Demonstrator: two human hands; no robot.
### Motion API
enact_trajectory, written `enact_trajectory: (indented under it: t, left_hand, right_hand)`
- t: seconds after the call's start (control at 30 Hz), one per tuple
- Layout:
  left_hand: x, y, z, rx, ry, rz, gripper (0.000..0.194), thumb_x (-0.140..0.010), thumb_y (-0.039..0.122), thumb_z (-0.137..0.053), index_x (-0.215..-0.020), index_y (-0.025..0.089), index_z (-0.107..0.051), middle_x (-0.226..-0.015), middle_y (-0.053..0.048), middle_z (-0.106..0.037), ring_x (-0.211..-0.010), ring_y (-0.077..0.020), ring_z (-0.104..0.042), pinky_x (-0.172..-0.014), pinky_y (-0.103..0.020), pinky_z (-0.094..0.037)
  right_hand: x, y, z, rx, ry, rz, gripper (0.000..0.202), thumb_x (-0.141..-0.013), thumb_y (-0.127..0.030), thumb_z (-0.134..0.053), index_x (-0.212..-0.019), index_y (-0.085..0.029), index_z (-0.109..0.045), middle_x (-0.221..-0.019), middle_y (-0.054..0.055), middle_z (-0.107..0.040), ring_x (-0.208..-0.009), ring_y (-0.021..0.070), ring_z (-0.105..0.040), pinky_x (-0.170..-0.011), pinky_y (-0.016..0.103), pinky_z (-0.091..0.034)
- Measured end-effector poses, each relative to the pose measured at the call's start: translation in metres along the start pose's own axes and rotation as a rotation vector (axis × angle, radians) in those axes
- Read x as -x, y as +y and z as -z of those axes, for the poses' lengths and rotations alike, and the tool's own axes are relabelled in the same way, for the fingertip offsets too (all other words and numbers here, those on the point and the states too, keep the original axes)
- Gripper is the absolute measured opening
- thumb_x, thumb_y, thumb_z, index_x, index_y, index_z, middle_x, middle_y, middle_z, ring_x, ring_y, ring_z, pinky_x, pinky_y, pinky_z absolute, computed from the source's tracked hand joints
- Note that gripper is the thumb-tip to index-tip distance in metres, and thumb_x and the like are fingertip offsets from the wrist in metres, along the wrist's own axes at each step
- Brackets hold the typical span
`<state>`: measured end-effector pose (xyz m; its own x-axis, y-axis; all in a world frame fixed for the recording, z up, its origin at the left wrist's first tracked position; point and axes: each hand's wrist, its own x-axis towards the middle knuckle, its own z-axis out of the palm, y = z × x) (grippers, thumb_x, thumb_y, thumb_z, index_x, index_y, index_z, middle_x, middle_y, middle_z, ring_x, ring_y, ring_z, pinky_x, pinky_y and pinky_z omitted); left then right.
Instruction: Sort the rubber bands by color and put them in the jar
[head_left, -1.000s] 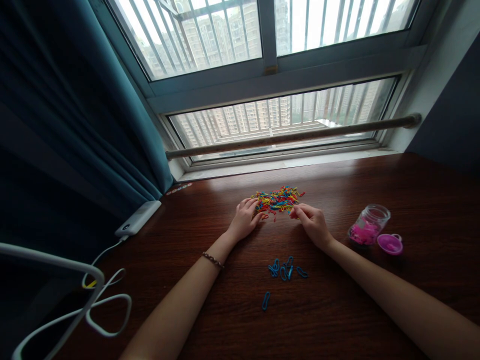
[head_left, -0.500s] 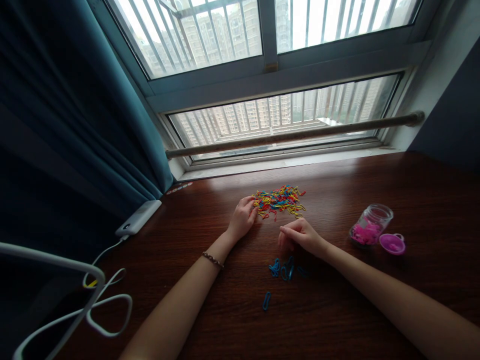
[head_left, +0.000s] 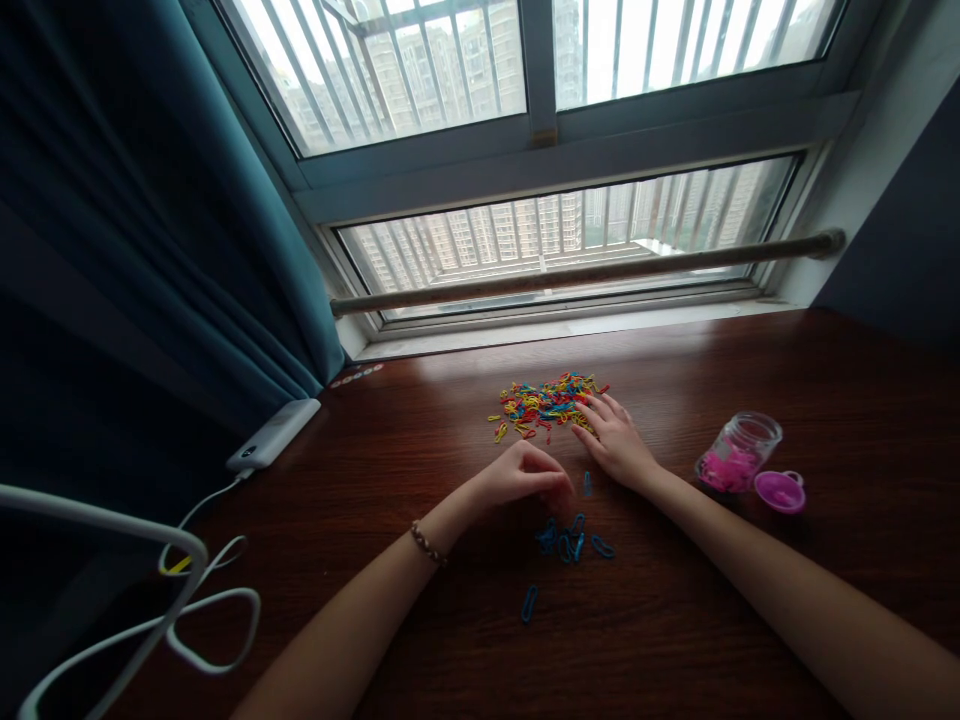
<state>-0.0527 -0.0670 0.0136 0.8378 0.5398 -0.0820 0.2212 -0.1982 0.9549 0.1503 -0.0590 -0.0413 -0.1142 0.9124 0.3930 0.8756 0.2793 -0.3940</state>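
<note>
I can't make out a single word or number from here. The white device (head_left: 276, 434) by the blue curtain (head_left: 225, 200) bears a small dark mark on its near end, too tiny to read, and the pale strip (head_left: 358, 376) on the wooden desk (head_left: 637, 640) shows a row of roundish marks, equally illegible.

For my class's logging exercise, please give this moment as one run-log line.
left hand: curled near blue clips, grip unclear | right hand: spread at edge of mixed pile | jar: open, pink pieces inside
</note>
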Motion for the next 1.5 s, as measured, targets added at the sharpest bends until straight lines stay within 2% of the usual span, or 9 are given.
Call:
enact_trajectory:
  t: [0.07, 0.13, 0.3, 0.37, 0.57, 0.87, 1.03, 1.23, 1.5]
  left_hand:
    - [0.0, -0.001, -0.003, -0.005, -0.058, 0.035, 0.036, -0.079, 0.04, -0.051, -0.082, 0.008, -0.067, -0.069, -0.008, -0.066, -0.054, -0.0109, -0.055, -0.052, -0.02, -0.043]
    - [-0.001, -0.005, 0.0, -0.059, 0.001, 0.018, 0.037, -0.079, 0.041, -0.049, -0.083, 0.008, -0.066, -0.066, -0.007, -0.065, -0.051, -0.0098, -0.054, -0.049, -0.02, -0.042]
    - [-0.002, -0.026, 0.031, -0.585, 0.609, -0.118, 0.032, -0.084, 0.034, -0.043, -0.075, 0.013, -0.066, -0.07, -0.006, -0.064, -0.064, -0.014, -0.056, -0.063, -0.026, -0.045]
    - [-0.001, -0.038, 0.044, -0.84, 0.737, -0.153, 0.027, -0.083, 0.03, -0.044, -0.077, 0.015, -0.066, -0.081, -0.008, -0.065, -0.081, -0.0186, -0.056, -0.077, -0.033, -0.044]
    - [-0.003, -0.055, 0.053, -1.106, 0.6, -0.154, 0.028, -0.084, 0.028, -0.044, -0.109, 0.024, -0.056, -0.119, -0.004, -0.054, -0.12, -0.0218, -0.036, -0.1, -0.045, -0.026]
    - [-0.004, -0.058, 0.05, -1.133, 0.556, -0.098, 0.03, -0.087, 0.025, -0.036, -0.111, 0.022, -0.053, -0.12, -0.005, -0.053, -0.119, -0.0199, -0.038, -0.101, -0.047, -0.023]
    - [-0.006, -0.063, 0.054, -1.038, 0.62, -0.188, 0.026, -0.086, 0.021, -0.038, -0.101, 0.018, -0.06, -0.109, -0.008, -0.058, -0.108, -0.0199, -0.048, -0.096, -0.042, -0.034]
    - [-0.005, -0.064, 0.06, -0.801, 0.744, -0.261, 0.021, -0.081, 0.017, -0.046, -0.094, 0.017, -0.062, -0.101, -0.009, -0.061, -0.095, -0.0187, -0.056, -0.087, -0.035, -0.046]
    - [-0.004, -0.064, 0.064, -0.63, 0.917, -0.223, 0.012, -0.076, 0.02, -0.053, -0.08, 0.017, -0.064, -0.084, -0.004, -0.062, -0.077, -0.0151, -0.06, -0.071, -0.028, -0.05]
  right_hand:
    - [0.001, -0.001, -0.001, 0.042, -0.045, -0.014, 0.049, -0.084, -0.048, -0.035, -0.122, -0.02, -0.048, -0.132, 0.007, -0.042, -0.125, 0.0284, -0.025, -0.1, 0.049, -0.023]
    - [0.001, -0.002, -0.001, 0.053, -0.071, -0.018, 0.05, -0.084, -0.049, -0.035, -0.122, -0.02, -0.048, -0.132, 0.006, -0.042, -0.125, 0.0277, -0.027, -0.1, 0.048, -0.023]
    - [0.0, -0.001, 0.0, 0.025, -0.047, -0.025, 0.052, -0.085, -0.046, -0.035, -0.127, -0.016, -0.042, -0.132, 0.007, -0.042, -0.123, 0.0237, -0.03, -0.1, 0.04, -0.027]
    - [0.0, -0.001, 0.001, 0.025, -0.041, -0.031, 0.051, -0.085, -0.045, -0.034, -0.126, -0.015, -0.043, -0.131, 0.007, -0.043, -0.123, 0.0234, -0.03, -0.1, 0.039, -0.027]
    - [0.001, -0.002, 0.0, 0.037, -0.062, -0.029, 0.047, -0.086, -0.044, -0.034, -0.121, -0.017, -0.048, -0.128, 0.006, -0.046, -0.121, 0.0237, -0.031, -0.099, 0.04, -0.026]
    - [0.001, 0.0, -0.001, -0.005, -0.039, -0.017, 0.045, -0.084, -0.041, -0.039, -0.121, -0.016, -0.049, -0.126, 0.007, -0.048, -0.12, 0.0238, -0.033, -0.1, 0.042, -0.027]
    - [-0.002, 0.004, -0.001, -0.209, 0.104, -0.03, 0.042, -0.082, -0.035, -0.041, -0.118, -0.014, -0.051, -0.123, 0.011, -0.05, -0.116, 0.0219, -0.041, -0.098, 0.039, -0.033]
    - [-0.002, 0.008, 0.006, -0.442, 0.331, -0.162, 0.031, -0.08, -0.029, -0.042, -0.096, -0.016, -0.065, -0.103, 0.011, -0.062, -0.097, 0.022, -0.056, -0.089, 0.037, -0.042]
    - [-0.001, 0.01, 0.005, -0.658, 0.332, -0.296, 0.024, -0.072, -0.031, -0.054, -0.085, -0.015, -0.066, -0.085, 0.008, -0.067, -0.078, 0.0206, -0.062, -0.073, 0.034, -0.049]
